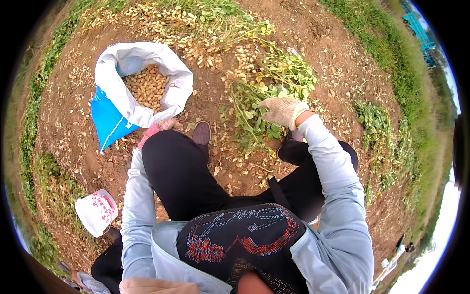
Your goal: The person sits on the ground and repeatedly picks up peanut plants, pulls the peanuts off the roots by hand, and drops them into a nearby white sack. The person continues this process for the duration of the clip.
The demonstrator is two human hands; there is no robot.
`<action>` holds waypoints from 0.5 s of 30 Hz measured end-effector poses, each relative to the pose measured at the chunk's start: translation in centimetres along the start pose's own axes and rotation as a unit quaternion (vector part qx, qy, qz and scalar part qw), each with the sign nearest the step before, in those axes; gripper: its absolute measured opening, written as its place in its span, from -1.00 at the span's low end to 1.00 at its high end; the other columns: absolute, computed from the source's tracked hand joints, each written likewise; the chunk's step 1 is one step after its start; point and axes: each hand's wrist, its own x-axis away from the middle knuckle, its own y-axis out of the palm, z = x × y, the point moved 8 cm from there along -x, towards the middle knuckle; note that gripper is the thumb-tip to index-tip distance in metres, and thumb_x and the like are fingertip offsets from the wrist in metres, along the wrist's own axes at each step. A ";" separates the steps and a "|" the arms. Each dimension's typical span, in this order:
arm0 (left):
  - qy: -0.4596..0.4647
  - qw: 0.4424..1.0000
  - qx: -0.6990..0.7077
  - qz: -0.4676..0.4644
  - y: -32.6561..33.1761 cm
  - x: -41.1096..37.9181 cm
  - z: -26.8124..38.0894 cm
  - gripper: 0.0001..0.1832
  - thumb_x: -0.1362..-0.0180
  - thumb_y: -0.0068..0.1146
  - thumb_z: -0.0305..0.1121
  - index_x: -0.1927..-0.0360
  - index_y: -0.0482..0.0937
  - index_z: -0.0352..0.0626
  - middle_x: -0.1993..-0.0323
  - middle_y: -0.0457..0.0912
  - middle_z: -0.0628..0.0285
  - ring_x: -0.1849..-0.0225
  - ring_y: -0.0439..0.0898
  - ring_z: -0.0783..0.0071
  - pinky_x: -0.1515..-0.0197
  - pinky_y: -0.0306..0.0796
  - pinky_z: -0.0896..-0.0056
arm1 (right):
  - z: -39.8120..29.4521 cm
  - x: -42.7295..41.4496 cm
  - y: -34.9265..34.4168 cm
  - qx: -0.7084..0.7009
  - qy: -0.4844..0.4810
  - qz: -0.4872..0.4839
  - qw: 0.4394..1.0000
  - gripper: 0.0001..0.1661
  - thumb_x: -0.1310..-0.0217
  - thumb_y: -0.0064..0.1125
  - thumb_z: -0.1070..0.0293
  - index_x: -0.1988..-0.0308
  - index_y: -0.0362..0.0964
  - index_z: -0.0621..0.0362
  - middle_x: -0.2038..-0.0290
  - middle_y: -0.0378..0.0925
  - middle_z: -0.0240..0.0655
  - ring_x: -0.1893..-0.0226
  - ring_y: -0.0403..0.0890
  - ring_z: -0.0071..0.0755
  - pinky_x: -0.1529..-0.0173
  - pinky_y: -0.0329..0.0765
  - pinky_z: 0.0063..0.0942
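In a cream knitted glove, my right hand [282,111] is over uprooted peanut plants [253,110]. Its thumb and fingers look apart, and nothing shows between them; the palm side is hidden. My left hand [158,128] wears a pink patterned glove and is low beside my knee, at the near bottom edge of a woven sack [180,79]. The knee and sack cover part of it, so I cannot tell whether it grips the sack. White inside and blue outside, the sack stands with its mouth rolled down. Loose peanuts [147,88] partly fill it.
Plants with peanuts on their roots [147,18] lie in a row beyond the sack. A white bucket [96,213] with red writing rests tilted at left, near another person's dark-clothed leg [107,262]. Grass [396,55] borders the soil at right, with teal machinery [420,35] beyond.
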 end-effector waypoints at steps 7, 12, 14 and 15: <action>-0.050 0.990 -0.027 -0.131 5.2 -5.4 -0.9 -0.45 -0.34 -0.02 -0.01 -0.13 0.41 -0.32 0.08 0.60 0.09 0.22 0.63 0.44 0.11 0.54 0.40 | 1.4 -5.5 2.0 -0.085 0.074 -0.020 0.993 -0.24 -0.18 0.18 -0.03 -0.20 0.29 0.26 -0.12 0.44 0.09 -0.13 0.48 0.03 -0.21 0.40 -0.27; -0.025 0.987 -0.093 -0.130 5.6 -9.6 -5.8 -0.55 -0.38 -0.08 -0.05 -0.15 0.44 -0.17 0.09 0.62 0.20 0.07 0.58 0.49 0.00 0.49 0.40 | 3.2 -12.6 2.3 -0.122 0.202 0.118 0.964 0.11 0.01 0.35 -0.14 -0.31 0.03 0.30 -0.30 0.18 0.10 -0.28 0.27 0.12 -0.27 0.34 -0.23; -0.078 0.984 -0.056 -0.151 6.4 -10.3 -6.4 -0.53 -0.40 -0.12 -0.05 -0.20 0.39 -0.16 0.05 0.62 0.16 0.00 0.58 0.40 -0.05 0.48 0.36 | 3.4 -15.2 4.1 -0.041 0.241 0.186 0.952 0.21 0.24 0.47 -0.18 -0.30 0.04 0.14 -0.20 0.26 -0.06 -0.26 0.24 -0.07 -0.30 0.21 -0.15; -0.074 0.982 -0.067 -0.160 6.1 -10.6 -7.0 -0.52 -0.40 -0.12 -0.05 -0.22 0.37 -0.17 0.03 0.61 0.13 -0.03 0.58 0.36 -0.07 0.48 0.33 | 3.0 -16.2 4.8 -0.014 0.264 0.195 0.945 0.24 0.29 0.49 -0.20 -0.29 0.05 0.13 -0.20 0.26 -0.05 -0.27 0.23 -0.11 -0.32 0.17 -0.13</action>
